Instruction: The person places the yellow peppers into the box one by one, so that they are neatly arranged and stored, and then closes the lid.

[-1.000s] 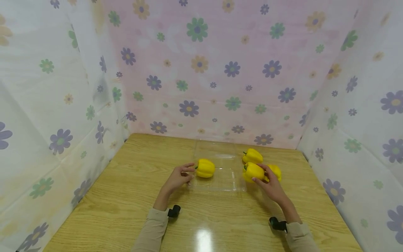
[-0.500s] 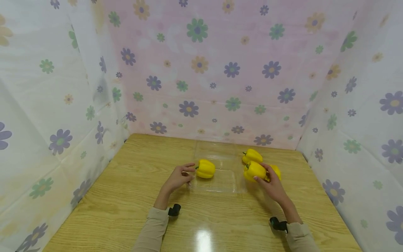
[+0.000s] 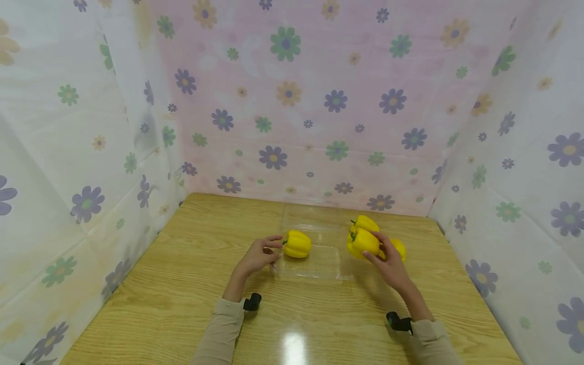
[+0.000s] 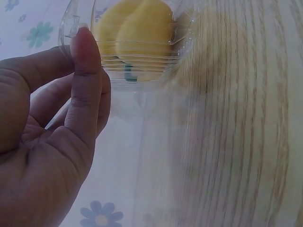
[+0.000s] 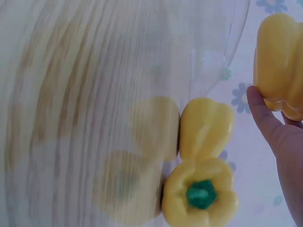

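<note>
With thumb and fingers my left hand pinches the left rim of a clear plastic hinged container; the left wrist view shows the fingertips at its clear edge. Inside, at the container's left end, lies a yellow bell pepper, stem toward the left hand. My right hand grips another yellow bell pepper just right of the container. In the right wrist view that pepper is off the table, fingers beneath it. Two more yellow peppers, one behind and one to the right, stay on the tabletop.
The container's raised lid stands on its far side. A wooden table lies under everything, with flower-patterned cloth at the back and both sides. Each wrist carries a small black camera.
The right hand has brought its pepper slightly up and to the left, toward the container. My left hand has kept its place on the rim.
</note>
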### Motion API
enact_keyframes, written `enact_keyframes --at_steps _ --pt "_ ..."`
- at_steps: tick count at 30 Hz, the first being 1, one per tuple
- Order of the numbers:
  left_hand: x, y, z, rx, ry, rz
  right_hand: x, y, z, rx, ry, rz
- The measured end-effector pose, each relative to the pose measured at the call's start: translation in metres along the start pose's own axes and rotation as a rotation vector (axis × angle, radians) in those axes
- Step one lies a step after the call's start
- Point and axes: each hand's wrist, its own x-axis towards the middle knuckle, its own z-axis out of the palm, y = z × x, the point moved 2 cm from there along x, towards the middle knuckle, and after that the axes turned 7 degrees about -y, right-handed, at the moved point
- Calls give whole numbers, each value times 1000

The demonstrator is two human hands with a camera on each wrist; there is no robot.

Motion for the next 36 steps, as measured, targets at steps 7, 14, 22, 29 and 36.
enact_keyframes --at_steps 7,14,22,29,36 --pt "0 -2 -1 -18 2 2 5 -10 12 50 -40 -20" --pt "-1 -4 -2 -29 -1 20 14 -16 29 111 -73 -67" --pt "-1 -6 -1 -51 4 22 22 -16 50 107 -90 -92" --pt "-2 -7 0 -88 8 3 31 -20 62 66 -68 -20" --pt "-2 -7 0 -93 15 10 42 -17 73 -4 -55 -5"
